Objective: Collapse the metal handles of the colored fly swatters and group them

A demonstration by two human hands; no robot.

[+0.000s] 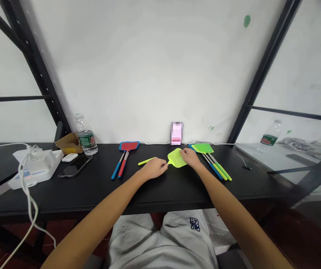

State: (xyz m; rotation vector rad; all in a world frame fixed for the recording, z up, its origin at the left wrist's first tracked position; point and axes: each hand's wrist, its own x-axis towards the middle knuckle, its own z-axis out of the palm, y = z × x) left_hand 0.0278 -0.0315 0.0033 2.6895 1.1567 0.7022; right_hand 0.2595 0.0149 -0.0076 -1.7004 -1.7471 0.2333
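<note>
A yellow-green fly swatter (176, 158) lies sideways between my hands, its perforated head to the right and its handle to the left. My left hand (155, 168) is closed around its shaft, hiding part of it. At the head's right edge, my right hand (190, 157) grips the mesh between thumb and fingers. To the left, a red fly swatter (129, 146) rests over a blue fly swatter (116, 169), heads toward the wall. On the right, several more fly swatters (206, 148) in green, yellow and blue overlap in a stack.
A phone (176, 133) with a blurred screen leans on the wall. At the left stand a water bottle (86, 136), a cardboard box (70, 143), a dark phone (75, 166), a white case (70, 157) and a power strip (41, 166) with cables. Another bottle (270, 136) is at the right.
</note>
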